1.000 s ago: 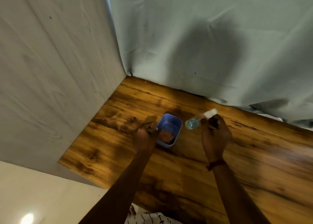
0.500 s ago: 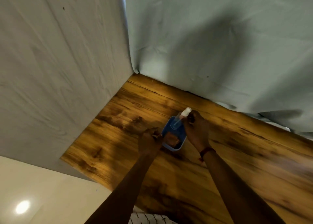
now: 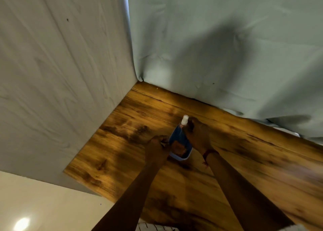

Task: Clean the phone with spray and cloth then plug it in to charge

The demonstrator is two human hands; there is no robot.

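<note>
Right hand curled round spray bottle, nozzle up, lower end inside blue tub; left hand pinches tub's rim, probably steadying it; brown item in tub unclear; phone not in view

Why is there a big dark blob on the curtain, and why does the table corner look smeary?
In the head view, the blob is a shadow cast on the curtain, probably the person's own; the table at right is motion-blurred; a light glares off the floor.
</note>
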